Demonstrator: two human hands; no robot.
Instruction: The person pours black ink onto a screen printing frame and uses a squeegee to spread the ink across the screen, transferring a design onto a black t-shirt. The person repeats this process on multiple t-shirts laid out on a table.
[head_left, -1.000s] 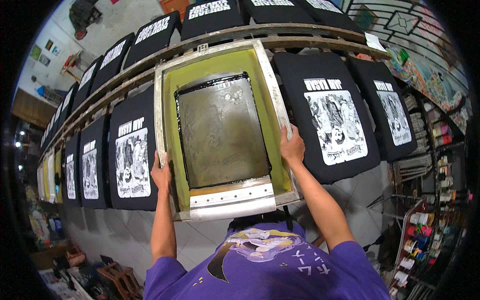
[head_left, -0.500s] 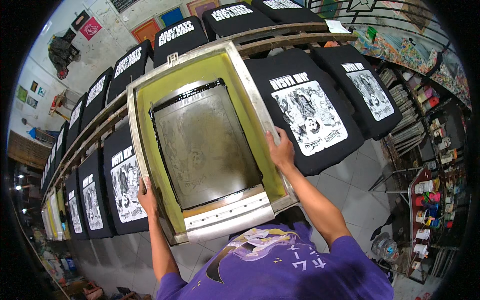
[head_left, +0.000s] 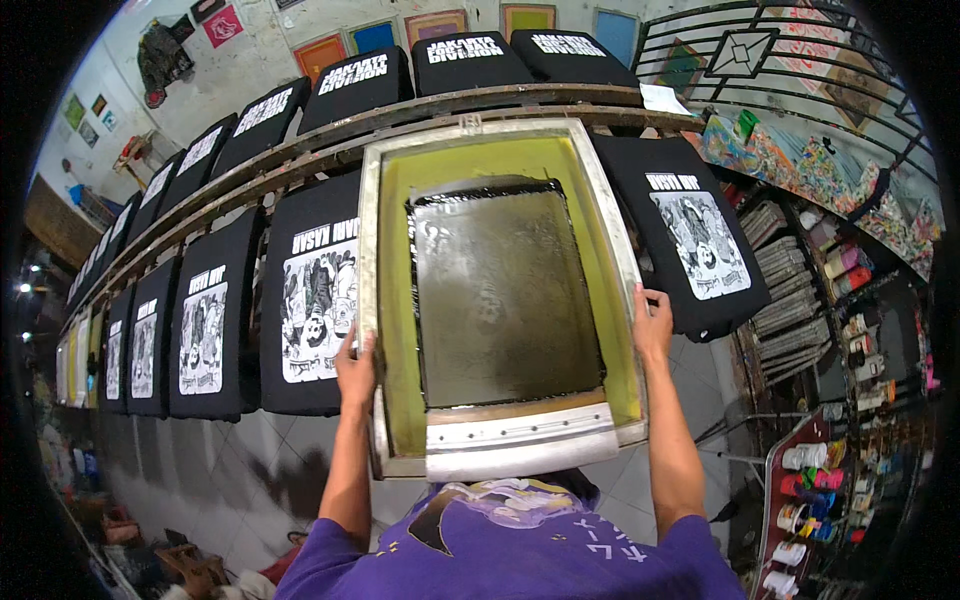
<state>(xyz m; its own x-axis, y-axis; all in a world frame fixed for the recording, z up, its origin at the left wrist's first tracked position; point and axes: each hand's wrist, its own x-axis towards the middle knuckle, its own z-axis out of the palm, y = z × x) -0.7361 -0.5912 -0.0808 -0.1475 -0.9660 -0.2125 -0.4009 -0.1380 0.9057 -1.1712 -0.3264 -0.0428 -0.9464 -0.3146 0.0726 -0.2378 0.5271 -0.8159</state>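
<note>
Both my hands hold a screen printing frame point(head_left: 371, 250) by its long metal sides. My left hand point(head_left: 356, 372) is closed on its left side and my right hand point(head_left: 653, 322) on its right side. Yellow-green mesh fills the frame, with a dark, wet-looking rectangle point(head_left: 505, 290) in the middle edged by black ink. A metal squeegee point(head_left: 522, 442) lies across the frame's near end, untouched by my hands. Underneath, a shirt board place is covered by the frame; whether it rests there or hangs above, I cannot tell.
Printed black T-shirts on boards flank the frame, one to the right point(head_left: 700, 235) and several to the left point(head_left: 318, 290). A wooden rail point(head_left: 440, 110) runs behind, with a second row of shirts point(head_left: 460, 65) beyond. At the right stand a rack point(head_left: 780, 265) and ink pots point(head_left: 800, 457).
The frame has moved to the right along the row and is straighter, now covering the place of a shirt that was visible beside it. My view has turned too; both hands keep their hold.
</note>
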